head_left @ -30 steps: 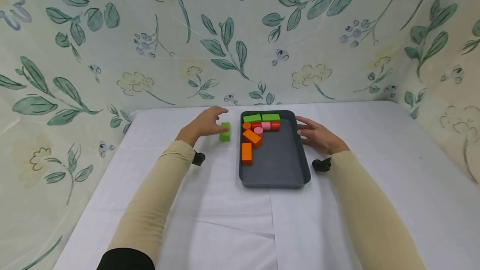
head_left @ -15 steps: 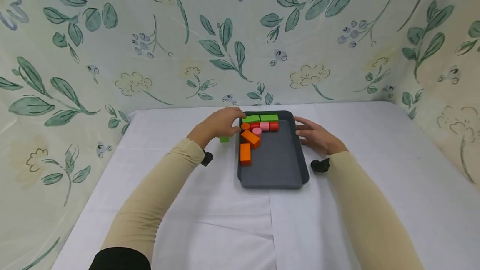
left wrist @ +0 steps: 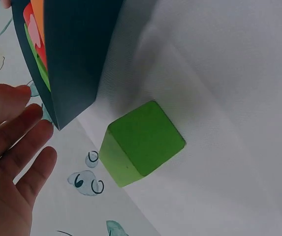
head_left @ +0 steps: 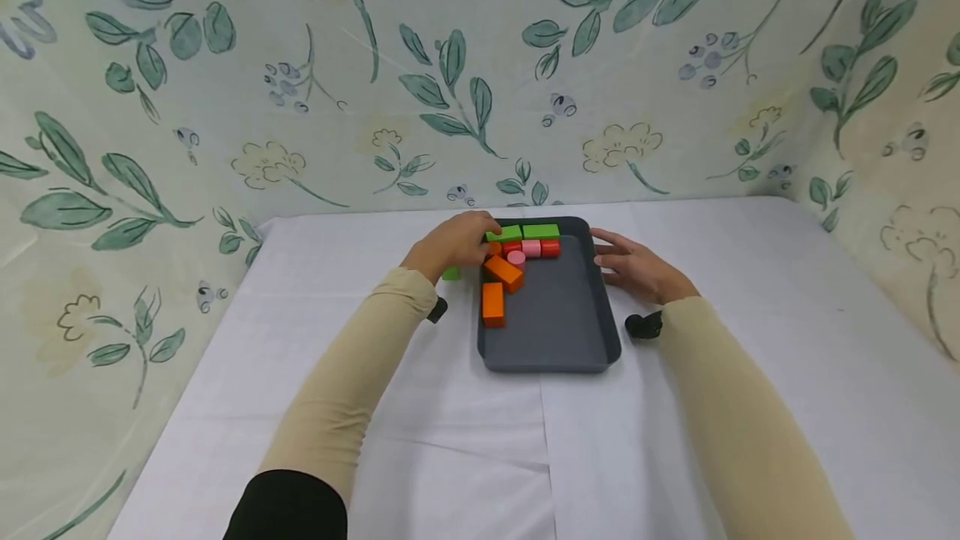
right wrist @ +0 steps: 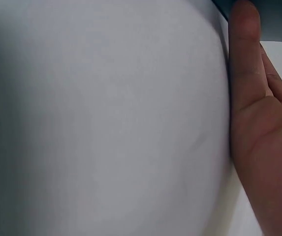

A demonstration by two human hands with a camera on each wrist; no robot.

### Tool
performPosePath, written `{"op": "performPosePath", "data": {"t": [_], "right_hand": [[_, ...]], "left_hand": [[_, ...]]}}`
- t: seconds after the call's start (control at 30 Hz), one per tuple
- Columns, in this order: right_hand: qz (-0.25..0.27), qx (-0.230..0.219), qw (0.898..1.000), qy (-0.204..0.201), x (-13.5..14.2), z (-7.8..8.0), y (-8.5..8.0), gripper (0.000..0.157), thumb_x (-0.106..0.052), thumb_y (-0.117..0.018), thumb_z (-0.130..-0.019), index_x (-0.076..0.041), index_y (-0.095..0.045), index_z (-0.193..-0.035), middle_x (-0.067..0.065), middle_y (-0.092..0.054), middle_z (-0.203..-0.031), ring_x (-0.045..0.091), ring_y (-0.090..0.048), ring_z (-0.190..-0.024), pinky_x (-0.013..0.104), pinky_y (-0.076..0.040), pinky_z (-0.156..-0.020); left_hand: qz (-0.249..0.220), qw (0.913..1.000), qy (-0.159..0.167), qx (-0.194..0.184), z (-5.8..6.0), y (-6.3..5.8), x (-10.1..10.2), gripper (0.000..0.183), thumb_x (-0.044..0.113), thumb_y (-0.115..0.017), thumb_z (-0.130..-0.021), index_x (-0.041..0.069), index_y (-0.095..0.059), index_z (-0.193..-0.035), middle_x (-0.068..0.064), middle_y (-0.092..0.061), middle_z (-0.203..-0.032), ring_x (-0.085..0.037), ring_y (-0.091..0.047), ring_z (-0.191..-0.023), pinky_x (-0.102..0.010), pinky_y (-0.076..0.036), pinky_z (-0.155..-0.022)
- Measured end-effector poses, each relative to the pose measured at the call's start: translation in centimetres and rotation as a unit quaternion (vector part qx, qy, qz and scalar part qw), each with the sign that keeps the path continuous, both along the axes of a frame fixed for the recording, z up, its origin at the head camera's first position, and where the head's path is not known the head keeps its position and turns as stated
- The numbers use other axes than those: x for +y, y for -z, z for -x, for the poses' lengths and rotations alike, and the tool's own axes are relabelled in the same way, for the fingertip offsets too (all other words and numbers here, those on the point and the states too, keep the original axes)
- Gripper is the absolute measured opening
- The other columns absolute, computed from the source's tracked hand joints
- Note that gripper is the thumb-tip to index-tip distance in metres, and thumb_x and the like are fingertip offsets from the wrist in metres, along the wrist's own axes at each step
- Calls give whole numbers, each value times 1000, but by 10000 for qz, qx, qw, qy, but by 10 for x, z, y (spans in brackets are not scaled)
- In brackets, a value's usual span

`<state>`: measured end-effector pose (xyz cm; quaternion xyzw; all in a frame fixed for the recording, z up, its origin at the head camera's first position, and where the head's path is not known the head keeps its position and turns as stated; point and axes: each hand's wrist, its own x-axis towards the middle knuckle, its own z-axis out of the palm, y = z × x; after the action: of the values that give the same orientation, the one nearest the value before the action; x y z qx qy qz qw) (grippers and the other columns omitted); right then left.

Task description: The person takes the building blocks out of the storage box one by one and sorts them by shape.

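Note:
A dark grey tray (head_left: 558,323) holds several coloured blocks grouped toward its far left. My left hand (head_left: 453,242) is over the tray's far left corner, its fingers by a green block (head_left: 508,233) and an orange cylinder (head_left: 494,249), which it partly covers. In the left wrist view the fingers of that left hand (left wrist: 13,142) are loosely bent beside the tray's wall, with no object seen in them. Below the left hand a separate green block (left wrist: 145,140) lies on the cloth. My right hand (head_left: 637,269) touches the tray's right side with extended fingers.
Inside the tray are another green block (head_left: 541,231), red pieces (head_left: 551,248), pink pieces (head_left: 531,248), a tilted orange block (head_left: 504,273) and an upright-lying orange block (head_left: 492,305). A white cloth (head_left: 450,457) covers the table, with a floral curtain (head_left: 330,107) behind.
My left hand has moved right, from above the loose green block to the tray's far left corner. The right hand stays at the tray's side, and the blocks look unmoved.

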<state>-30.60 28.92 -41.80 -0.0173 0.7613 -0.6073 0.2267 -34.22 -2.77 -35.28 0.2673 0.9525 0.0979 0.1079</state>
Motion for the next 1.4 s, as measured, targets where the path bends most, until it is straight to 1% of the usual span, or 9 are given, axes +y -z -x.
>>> {"op": "performPosePath", "data": {"t": [0.1, 0.3, 0.4, 0.53, 0.83, 1.0, 1.1, 1.27, 1.4], "right_hand": [[15, 30, 10000, 5, 0, 0, -1, 69, -16, -47, -103, -29, -11, -160, 13, -8, -168, 33, -20, -153, 52, -22, -124], [104, 67, 9999, -77, -2, -1, -2, 69, -14, -48, -103, -28, -12, -160, 13, -12, -168, 32, -24, -152, 52, -22, -124], [112, 68, 9999, -79, -2, -2, -3, 69, -14, -48, -103, -27, -11, -161, 14, -12, -167, 33, -24, -152, 52, -23, -124], [21, 78, 10000, -49, -2, -2, -4, 69, -15, -47, -103, -28, -11, -160, 15, -12, -167, 33, -24, -152, 52, -23, -124], [11, 48, 10000, -26, 0, -2, -3, 68, -15, -47, -103, -27, -11, -160, 15, -13, -167, 33, -23, -152, 52, -22, -124], [-21, 49, 10000, -34, 1, -2, -2, 69, -16, -47, -103, -27, -11, -160, 15, -12, -167, 33, -23, -153, 52, -22, -124], [-39, 54, 10000, -26, 1, -2, -2, 68, -17, -47, -103, -28, -11, -160, 15, -12, -167, 33, -22, -153, 52, -22, -124], [-10, 63, 10000, -27, 1, -2, -1, 68, -17, -47, -103, -29, -11, -160, 14, -13, -167, 33, -22, -152, 53, -21, -124], [23, 72, 10000, -53, 2, -1, -1, 68, -17, -47, -103, -29, -11, -160, 14, -13, -167, 33, -23, -152, 53, -22, -124]], "left_hand": [[204, 9997, -95, 59, 3, 3, 4, 39, 13, -58, -98, 12, -59, -137, -5, -56, -141, -23, -53, -126, -40, -40, -117], [750, 9964, -24, 392, 7, 11, 11, 38, 10, -64, -94, 11, -64, -131, -6, -60, -138, -24, -55, -122, -37, -43, -114], [845, 9957, -45, 376, 7, 13, 13, 36, 11, -66, -93, 11, -65, -129, -6, -61, -136, -24, -56, -120, -37, -44, -114], [879, 9957, -72, 298, 7, 15, 17, 39, 13, -66, -93, 12, -63, -132, -6, -60, -138, -23, -56, -121, -38, -42, -115], [808, 9964, -92, 245, 5, 15, 22, 40, 12, -68, -92, 11, -62, -132, -6, -56, -138, -24, -57, -118, -39, -44, -114], [737, 9971, -108, 128, 6, 16, 24, 42, 11, -67, -91, 13, -61, -133, -6, -54, -134, -22, -55, -113, -37, -45, -112], [560, 9983, -150, -59, 7, 17, 26, 43, 10, -66, -92, 15, -61, -134, -6, -52, -136, -21, -54, -115, -36, -47, -110], [203, 9984, -331, -417, 9, 17, 26, 47, 8, -63, -93, 16, -56, -139, -5, -46, -147, -22, -51, -124, -39, -46, -112], [169, 9984, -384, -382, 12, 15, 25, 53, 10, -59, -93, 13, -50, -145, -5, -42, -153, -23, -49, -125, -39, -42, -115]]}}
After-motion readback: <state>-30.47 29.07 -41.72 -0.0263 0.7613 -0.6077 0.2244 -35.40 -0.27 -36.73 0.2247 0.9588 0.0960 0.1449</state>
